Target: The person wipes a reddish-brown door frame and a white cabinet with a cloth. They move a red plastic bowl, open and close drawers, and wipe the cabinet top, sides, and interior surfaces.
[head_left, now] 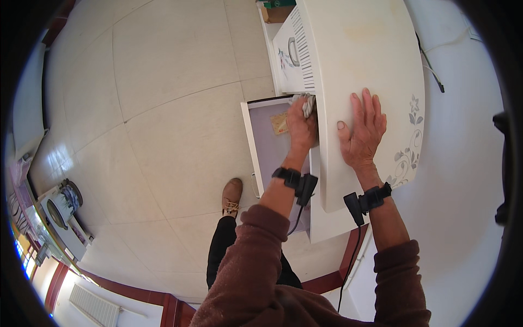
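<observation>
My left hand (302, 126) reaches into a pulled-out white drawer (267, 158), its fingers closed on a crumpled grey cloth (309, 106). The cloth is bunched at the drawer's far inner corner, beside the cabinet front, and part of it is hidden by the hand. A small yellowish card (279, 124) lies on the drawer bottom just left of the fingers. On the white cabinet top (362, 49), my right hand (363, 133) rests flat with its fingers stretched and nothing in it.
Beyond the drawer is a white cabinet door (289, 57) with a metal handle, near a brown box (277, 14). A black cable (433, 68) hangs along the wall side. My brown shoe (232, 195) stands on the tiled floor (163, 109); a white radiator (93, 305) is lower left.
</observation>
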`<action>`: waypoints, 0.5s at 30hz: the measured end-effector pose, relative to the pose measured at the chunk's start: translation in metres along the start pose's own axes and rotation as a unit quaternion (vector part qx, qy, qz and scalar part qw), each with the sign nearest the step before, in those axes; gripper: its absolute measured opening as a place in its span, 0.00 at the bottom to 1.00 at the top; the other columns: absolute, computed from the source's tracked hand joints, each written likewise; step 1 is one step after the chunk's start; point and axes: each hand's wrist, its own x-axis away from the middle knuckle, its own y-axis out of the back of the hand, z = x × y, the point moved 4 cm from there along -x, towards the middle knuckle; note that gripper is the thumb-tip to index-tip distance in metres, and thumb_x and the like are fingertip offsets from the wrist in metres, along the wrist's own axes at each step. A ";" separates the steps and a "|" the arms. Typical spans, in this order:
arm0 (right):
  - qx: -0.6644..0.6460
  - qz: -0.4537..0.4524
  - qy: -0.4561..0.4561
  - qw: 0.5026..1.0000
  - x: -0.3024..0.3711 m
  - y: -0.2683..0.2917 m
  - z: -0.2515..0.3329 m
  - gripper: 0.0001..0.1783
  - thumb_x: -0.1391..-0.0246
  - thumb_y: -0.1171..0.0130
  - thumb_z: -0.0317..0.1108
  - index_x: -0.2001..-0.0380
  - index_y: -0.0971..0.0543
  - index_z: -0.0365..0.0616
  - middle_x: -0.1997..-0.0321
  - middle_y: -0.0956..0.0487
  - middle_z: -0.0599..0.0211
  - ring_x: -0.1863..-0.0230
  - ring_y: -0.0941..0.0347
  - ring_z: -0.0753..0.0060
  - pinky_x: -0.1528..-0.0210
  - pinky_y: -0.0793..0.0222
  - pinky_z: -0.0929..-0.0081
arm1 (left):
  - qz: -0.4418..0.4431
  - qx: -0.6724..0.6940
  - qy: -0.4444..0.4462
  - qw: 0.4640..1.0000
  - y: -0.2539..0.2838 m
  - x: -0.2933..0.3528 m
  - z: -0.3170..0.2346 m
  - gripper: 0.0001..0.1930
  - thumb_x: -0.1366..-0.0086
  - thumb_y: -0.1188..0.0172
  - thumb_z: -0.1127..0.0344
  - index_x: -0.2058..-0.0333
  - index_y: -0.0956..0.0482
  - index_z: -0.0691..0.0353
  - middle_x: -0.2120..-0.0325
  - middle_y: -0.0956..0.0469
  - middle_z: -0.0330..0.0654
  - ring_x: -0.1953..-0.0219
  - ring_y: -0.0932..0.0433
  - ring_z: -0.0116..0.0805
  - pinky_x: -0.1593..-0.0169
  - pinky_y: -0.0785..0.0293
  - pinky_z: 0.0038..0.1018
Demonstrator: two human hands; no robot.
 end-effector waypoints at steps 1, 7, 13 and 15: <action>0.002 0.001 -0.001 1.000 0.000 0.000 0.000 0.33 0.49 0.49 0.49 0.40 0.34 0.51 0.32 0.42 0.61 0.32 0.51 0.50 0.38 0.59 0.41 | 0.008 -0.002 -0.009 1.000 -0.003 -0.006 -0.001 0.22 0.51 0.38 0.77 0.54 0.26 0.61 0.55 0.26 0.49 0.50 0.30 0.51 0.47 0.34 0.37; 0.003 -0.011 0.007 1.000 0.000 -0.001 -0.001 0.33 0.50 0.47 0.48 0.40 0.34 0.52 0.32 0.42 0.63 0.32 0.50 0.51 0.38 0.59 0.41 | 0.044 -0.014 -0.009 0.999 -0.003 0.038 0.011 0.30 0.54 0.34 0.77 0.48 0.28 0.57 0.41 0.35 0.44 0.42 0.38 0.49 0.41 0.40 0.36; 0.003 -0.009 -0.002 1.000 0.000 -0.001 0.000 0.33 0.50 0.46 0.48 0.40 0.33 0.54 0.32 0.41 0.65 0.32 0.50 0.52 0.38 0.59 0.41 | 0.089 -0.072 -0.022 0.993 0.027 0.134 0.016 0.28 0.53 0.35 0.79 0.49 0.28 0.62 0.43 0.32 0.48 0.40 0.35 0.47 0.38 0.39 0.35; 0.014 -0.001 -0.003 1.000 0.000 -0.001 0.000 0.33 0.50 0.46 0.48 0.40 0.34 0.54 0.32 0.42 0.65 0.32 0.50 0.53 0.38 0.58 0.41 | 0.121 -0.059 0.075 0.988 0.037 0.164 0.020 0.25 0.52 0.39 0.82 0.52 0.26 0.64 0.47 0.28 0.49 0.45 0.29 0.44 0.42 0.34 0.33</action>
